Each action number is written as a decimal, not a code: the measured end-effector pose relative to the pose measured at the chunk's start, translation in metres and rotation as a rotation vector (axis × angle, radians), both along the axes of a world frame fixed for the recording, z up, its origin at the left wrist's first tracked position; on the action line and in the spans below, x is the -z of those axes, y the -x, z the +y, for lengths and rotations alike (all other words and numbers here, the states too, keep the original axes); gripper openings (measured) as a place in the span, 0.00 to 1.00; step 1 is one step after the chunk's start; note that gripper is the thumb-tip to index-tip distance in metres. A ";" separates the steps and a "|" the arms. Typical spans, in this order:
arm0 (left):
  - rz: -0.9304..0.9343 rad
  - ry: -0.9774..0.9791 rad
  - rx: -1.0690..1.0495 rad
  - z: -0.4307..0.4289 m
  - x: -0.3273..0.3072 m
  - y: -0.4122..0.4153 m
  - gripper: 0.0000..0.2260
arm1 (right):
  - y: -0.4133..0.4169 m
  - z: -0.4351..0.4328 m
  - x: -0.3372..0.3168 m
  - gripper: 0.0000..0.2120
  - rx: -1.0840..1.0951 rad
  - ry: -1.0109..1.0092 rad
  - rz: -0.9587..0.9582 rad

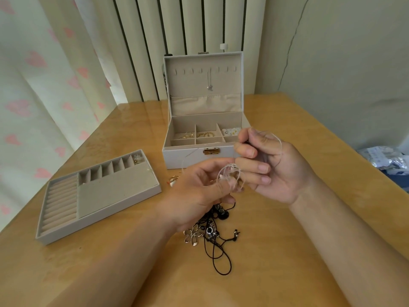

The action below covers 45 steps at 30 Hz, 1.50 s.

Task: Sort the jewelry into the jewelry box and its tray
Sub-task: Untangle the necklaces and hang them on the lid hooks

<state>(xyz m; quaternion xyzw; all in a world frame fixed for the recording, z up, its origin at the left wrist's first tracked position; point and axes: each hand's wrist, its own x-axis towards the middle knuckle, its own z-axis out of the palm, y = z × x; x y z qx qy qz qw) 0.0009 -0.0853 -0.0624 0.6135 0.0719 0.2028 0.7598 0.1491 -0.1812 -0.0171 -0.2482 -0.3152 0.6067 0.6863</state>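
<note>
A white jewelry box [183, 155] stands open at the table's middle, with gold pieces and small earrings in its rear compartments and a silver necklace [209, 82] hanging inside the lid. Its grey tray [115, 191] lies to the left, one small item in its top right slot. My left hand [194, 193] and my right hand [270, 167] both pinch a thin pale thread necklace [230, 173], held in loops above the table in front of the box. Below my hands lies a tangle of black cord necklaces [214, 235] with a flower pendant.
A gold ring [173, 178] lies on the wooden table [309, 218] between tray and box. Curtains hang at the left, a radiator stands behind the box, and a wall runs along the right. Plastic bags [385, 158] sit at the right edge.
</note>
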 end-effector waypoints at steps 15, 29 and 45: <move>0.000 -0.034 -0.190 0.025 -0.014 0.017 0.06 | -0.035 -0.007 -0.007 0.10 0.864 0.213 -0.288; 0.120 -0.543 -0.518 0.037 -0.006 0.020 0.08 | -0.061 -0.010 0.013 0.10 1.280 0.785 -1.351; 0.060 -0.604 -0.394 0.020 -0.010 0.015 0.10 | 0.008 0.009 0.025 0.06 0.596 -0.055 -1.388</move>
